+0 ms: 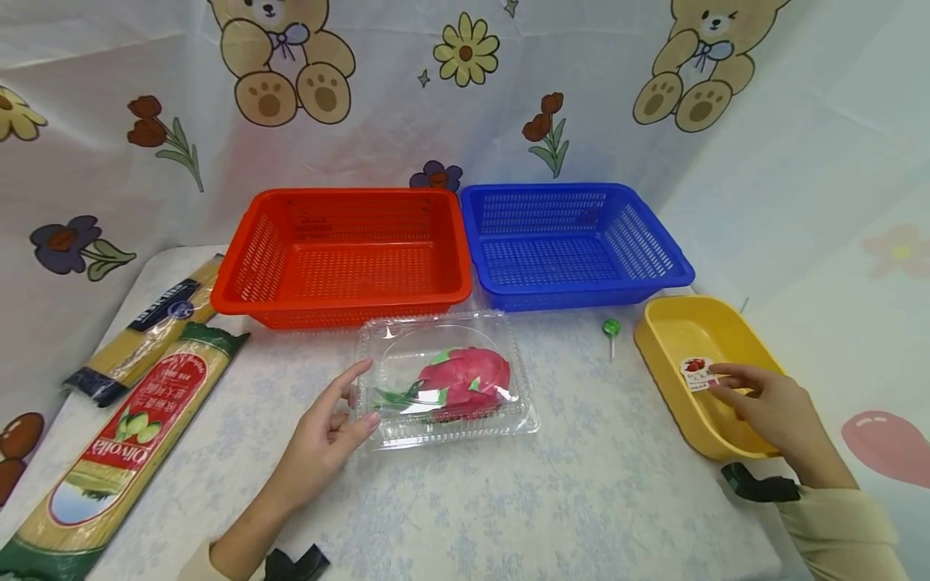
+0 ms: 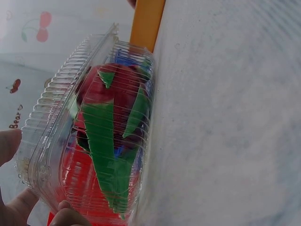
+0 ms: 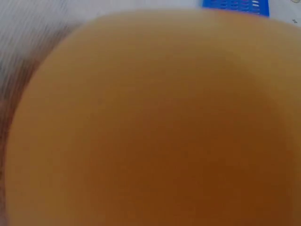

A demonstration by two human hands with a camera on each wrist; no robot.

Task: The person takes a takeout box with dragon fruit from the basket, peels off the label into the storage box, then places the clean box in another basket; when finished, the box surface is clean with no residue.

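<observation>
A clear plastic clamshell box [image 1: 392, 343] lies closed on the table in the head view, with a pink and green dragon fruit [image 1: 468, 379] inside. My left hand [image 1: 327, 428] is at the box's left side, thumb and index finger spread, fingertips touching its edge. In the left wrist view, the fingers [image 2: 23, 202] rest against the box's ribbed side. My right hand [image 1: 773, 407] pinches a small white sticker or card [image 1: 697, 374] with a red picture, above the yellow tray [image 1: 664, 379]. The tray's blurred wall [image 3: 155, 117] fills most of the right wrist view, hiding that hand.
A red basket [image 1: 341, 309] and a blue basket [image 1: 588, 297] stand side by side at the back. A green lollipop [image 1: 611, 328] lies between box and tray. Two packs of spaghetti, one red-labelled [image 1: 138, 436] and one blue-labelled [image 1: 163, 311], lie at the left.
</observation>
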